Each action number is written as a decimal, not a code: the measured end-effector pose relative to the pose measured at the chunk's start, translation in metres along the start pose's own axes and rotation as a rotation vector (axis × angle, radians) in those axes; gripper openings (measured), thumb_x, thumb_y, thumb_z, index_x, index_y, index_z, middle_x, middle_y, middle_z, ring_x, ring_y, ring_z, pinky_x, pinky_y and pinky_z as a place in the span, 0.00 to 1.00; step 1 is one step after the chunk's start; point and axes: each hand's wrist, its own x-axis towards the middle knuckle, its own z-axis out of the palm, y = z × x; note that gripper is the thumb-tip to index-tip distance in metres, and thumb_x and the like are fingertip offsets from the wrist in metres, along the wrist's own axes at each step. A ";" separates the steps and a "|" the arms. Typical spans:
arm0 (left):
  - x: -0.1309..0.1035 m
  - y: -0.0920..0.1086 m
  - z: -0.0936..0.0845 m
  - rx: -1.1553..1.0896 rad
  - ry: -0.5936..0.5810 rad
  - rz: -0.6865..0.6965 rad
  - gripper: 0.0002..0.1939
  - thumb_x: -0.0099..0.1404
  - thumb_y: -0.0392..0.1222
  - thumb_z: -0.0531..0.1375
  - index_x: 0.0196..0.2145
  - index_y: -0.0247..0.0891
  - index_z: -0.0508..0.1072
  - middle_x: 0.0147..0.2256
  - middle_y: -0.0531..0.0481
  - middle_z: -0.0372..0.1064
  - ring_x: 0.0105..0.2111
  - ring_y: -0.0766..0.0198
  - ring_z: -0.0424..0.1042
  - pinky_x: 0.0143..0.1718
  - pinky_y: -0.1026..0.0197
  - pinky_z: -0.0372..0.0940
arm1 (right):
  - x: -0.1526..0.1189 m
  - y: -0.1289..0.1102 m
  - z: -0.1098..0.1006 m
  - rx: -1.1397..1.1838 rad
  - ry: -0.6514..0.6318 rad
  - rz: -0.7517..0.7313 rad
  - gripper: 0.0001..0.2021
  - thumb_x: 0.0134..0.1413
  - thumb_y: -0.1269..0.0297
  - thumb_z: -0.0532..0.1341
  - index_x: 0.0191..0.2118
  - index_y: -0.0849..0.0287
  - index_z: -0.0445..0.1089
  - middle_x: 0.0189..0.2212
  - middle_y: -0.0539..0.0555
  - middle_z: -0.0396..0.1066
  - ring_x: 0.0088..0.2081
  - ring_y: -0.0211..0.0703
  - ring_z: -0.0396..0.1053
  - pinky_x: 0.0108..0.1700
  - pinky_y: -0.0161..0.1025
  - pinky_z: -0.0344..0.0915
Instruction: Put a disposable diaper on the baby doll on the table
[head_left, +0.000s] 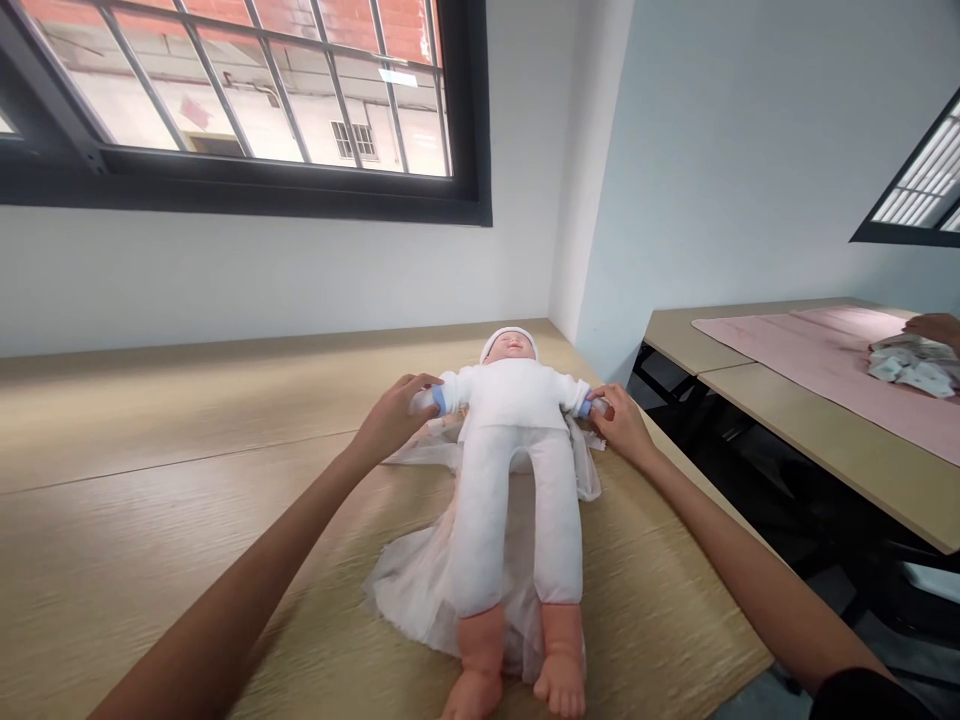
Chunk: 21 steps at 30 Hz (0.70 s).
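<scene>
A baby doll (517,400) in a white top, white leggings and a white cap lies on its back, feet toward me. Its arms are spread out, with blue cuffs at the sleeve ends. My left hand (405,408) is closed on the doll's arm end at the left cuff. At the right cuff, my right hand (621,420) pinches the other arm end. Beneath the doll a sheer white dress (420,585) is spread on the wooden table (300,560). The doll's bare feet rest near the table's front edge.
Behind the table are a wall and a barred window (300,185). To the right, past a gap, stands another table (810,400) with a pink cloth (810,350). Another person's hand (934,327) touches a bundle of patterned fabric (911,365) there.
</scene>
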 end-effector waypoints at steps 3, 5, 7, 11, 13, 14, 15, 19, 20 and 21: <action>0.002 -0.004 -0.002 -0.046 0.019 -0.020 0.13 0.56 0.46 0.60 0.40 0.43 0.71 0.40 0.50 0.70 0.39 0.58 0.70 0.37 0.61 0.64 | 0.000 0.000 -0.002 0.002 0.019 -0.024 0.06 0.52 0.67 0.56 0.37 0.56 0.67 0.38 0.55 0.68 0.42 0.49 0.67 0.47 0.45 0.64; 0.002 -0.006 -0.002 -0.047 0.021 0.004 0.12 0.55 0.45 0.60 0.38 0.42 0.72 0.39 0.50 0.69 0.37 0.59 0.69 0.36 0.61 0.64 | 0.000 0.001 -0.003 -0.013 0.029 -0.044 0.07 0.52 0.67 0.55 0.37 0.57 0.68 0.38 0.55 0.69 0.42 0.49 0.67 0.47 0.44 0.63; 0.002 -0.006 -0.002 -0.044 0.026 0.054 0.10 0.56 0.44 0.59 0.36 0.42 0.73 0.39 0.50 0.68 0.36 0.60 0.69 0.37 0.62 0.64 | 0.000 0.001 -0.004 -0.054 0.031 -0.069 0.07 0.53 0.67 0.55 0.37 0.58 0.69 0.37 0.56 0.69 0.41 0.49 0.67 0.47 0.44 0.62; 0.000 -0.004 -0.002 -0.023 0.032 0.098 0.09 0.60 0.44 0.55 0.34 0.42 0.74 0.43 0.49 0.64 0.39 0.60 0.68 0.38 0.61 0.64 | 0.000 0.000 -0.006 -0.155 0.024 -0.072 0.08 0.55 0.67 0.55 0.37 0.58 0.71 0.37 0.56 0.69 0.41 0.49 0.66 0.47 0.45 0.60; 0.001 -0.004 -0.003 0.002 0.024 0.099 0.10 0.62 0.44 0.54 0.34 0.42 0.74 0.44 0.49 0.62 0.39 0.60 0.68 0.40 0.59 0.64 | 0.000 -0.001 -0.008 -0.194 0.021 -0.067 0.08 0.55 0.67 0.55 0.37 0.58 0.71 0.37 0.56 0.69 0.42 0.49 0.66 0.48 0.45 0.59; 0.001 -0.005 -0.005 0.020 0.023 0.112 0.10 0.62 0.44 0.53 0.33 0.42 0.74 0.45 0.48 0.62 0.40 0.60 0.68 0.41 0.59 0.64 | 0.000 -0.001 -0.010 -0.217 0.019 -0.074 0.08 0.55 0.67 0.55 0.37 0.58 0.71 0.37 0.56 0.69 0.42 0.49 0.66 0.48 0.45 0.59; 0.001 -0.006 -0.007 0.043 0.022 0.137 0.11 0.63 0.44 0.53 0.33 0.42 0.75 0.45 0.48 0.62 0.40 0.60 0.68 0.42 0.58 0.64 | 0.001 -0.001 -0.011 -0.245 0.017 -0.085 0.07 0.55 0.67 0.55 0.36 0.58 0.71 0.37 0.56 0.69 0.42 0.48 0.66 0.48 0.44 0.58; 0.002 -0.011 -0.023 0.189 -0.020 0.276 0.12 0.63 0.44 0.53 0.33 0.41 0.75 0.42 0.46 0.65 0.41 0.58 0.67 0.44 0.55 0.63 | 0.003 0.002 -0.021 -0.395 0.023 -0.166 0.06 0.52 0.71 0.56 0.34 0.58 0.70 0.35 0.55 0.70 0.41 0.48 0.66 0.48 0.44 0.56; 0.002 -0.013 -0.028 0.225 -0.039 0.294 0.11 0.63 0.44 0.53 0.33 0.40 0.75 0.41 0.46 0.65 0.41 0.58 0.67 0.45 0.55 0.63 | 0.003 0.003 -0.023 -0.432 0.026 -0.191 0.06 0.51 0.72 0.55 0.33 0.58 0.69 0.34 0.55 0.70 0.40 0.47 0.66 0.49 0.44 0.55; 0.001 -0.014 -0.034 0.255 -0.062 0.299 0.11 0.63 0.45 0.54 0.32 0.41 0.75 0.41 0.46 0.66 0.41 0.58 0.67 0.45 0.55 0.63 | 0.004 0.004 -0.025 -0.463 0.026 -0.217 0.06 0.51 0.72 0.55 0.32 0.58 0.69 0.33 0.54 0.70 0.39 0.47 0.66 0.51 0.44 0.54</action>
